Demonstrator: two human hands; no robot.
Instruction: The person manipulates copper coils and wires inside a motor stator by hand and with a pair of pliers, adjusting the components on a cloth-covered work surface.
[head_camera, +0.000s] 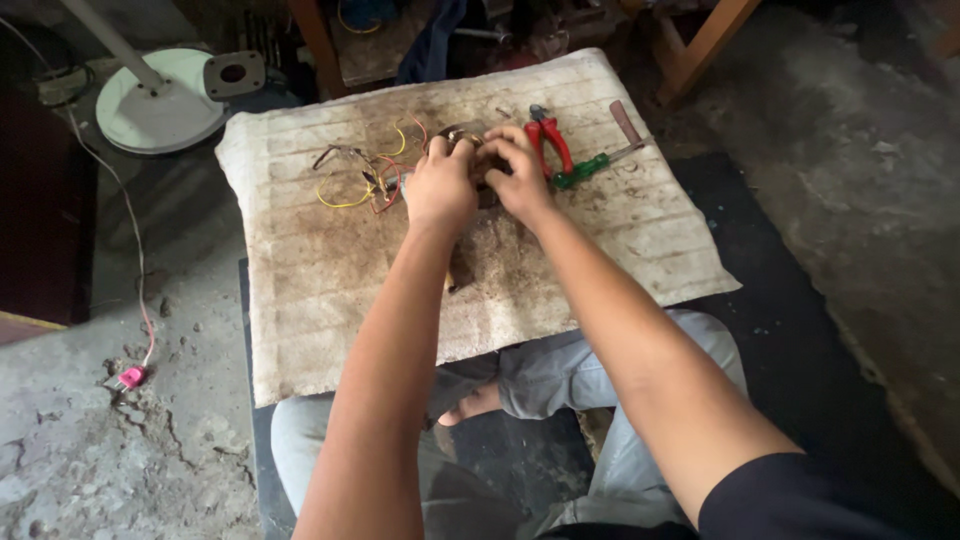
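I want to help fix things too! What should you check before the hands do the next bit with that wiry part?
1. Both hands on the part: left hand and right hand meet on the small wired part: ok.
2. Grip firm: fingers cover it: cannot tell.
3. Loose wires untangled: yellow and red ones loop together: not ok.
4. Red-handled pliers within reach, beside the right hand: ok.
5. Green-handled screwdriver nearby: ok.
6. Work board clean: stained and dusty: not ok.
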